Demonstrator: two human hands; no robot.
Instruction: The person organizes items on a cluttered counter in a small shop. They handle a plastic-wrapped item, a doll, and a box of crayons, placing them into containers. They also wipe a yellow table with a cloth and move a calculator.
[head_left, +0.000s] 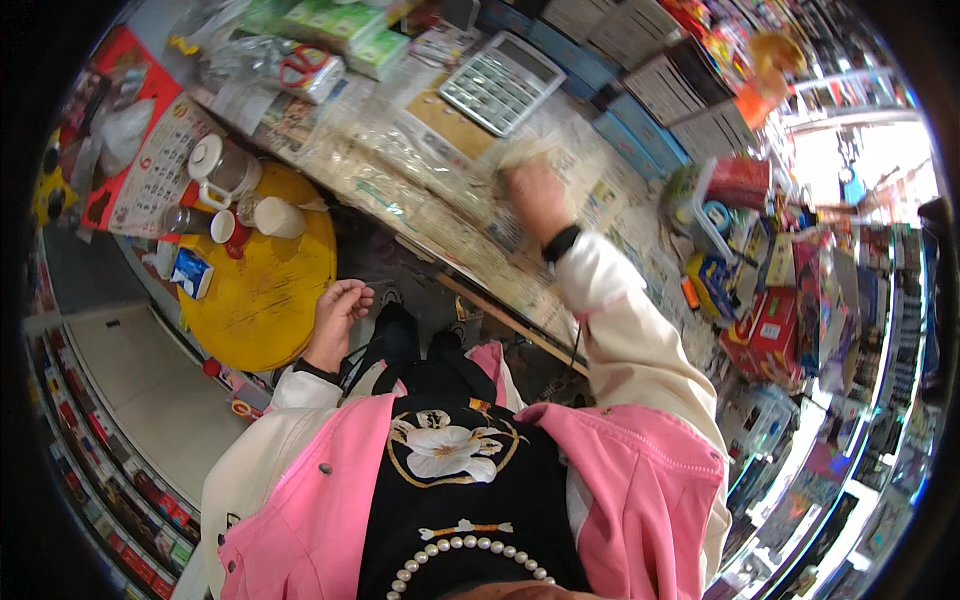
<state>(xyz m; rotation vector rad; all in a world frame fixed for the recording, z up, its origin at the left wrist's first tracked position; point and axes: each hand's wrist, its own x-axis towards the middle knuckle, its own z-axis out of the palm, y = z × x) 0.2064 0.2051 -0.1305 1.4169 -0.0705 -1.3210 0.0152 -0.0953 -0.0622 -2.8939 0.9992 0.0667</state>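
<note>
My right hand (538, 203) is stretched over the counter (350, 165), pressing a pale, crumpled cloth (535, 152) against its surface. Motion blurs the cloth and the fingertips. The counter top is covered with printed paper under clear plastic. Just beyond the cloth lies a large silver calculator (503, 82), on a brown sheet (445, 122). My left hand (342, 308) hangs in the air in front of the counter, its fingers curled in and nothing visible in them. It is near the right edge of a round yellow stool (255, 325).
The stool bears a glass jug (222, 165), cups (278, 217) and a blue-white box (191, 273). Red-handled scissors (302, 66) lie among packets at the back left. Blue boxes (640, 135) line the counter's back; a plastic bin (697, 205) stands right.
</note>
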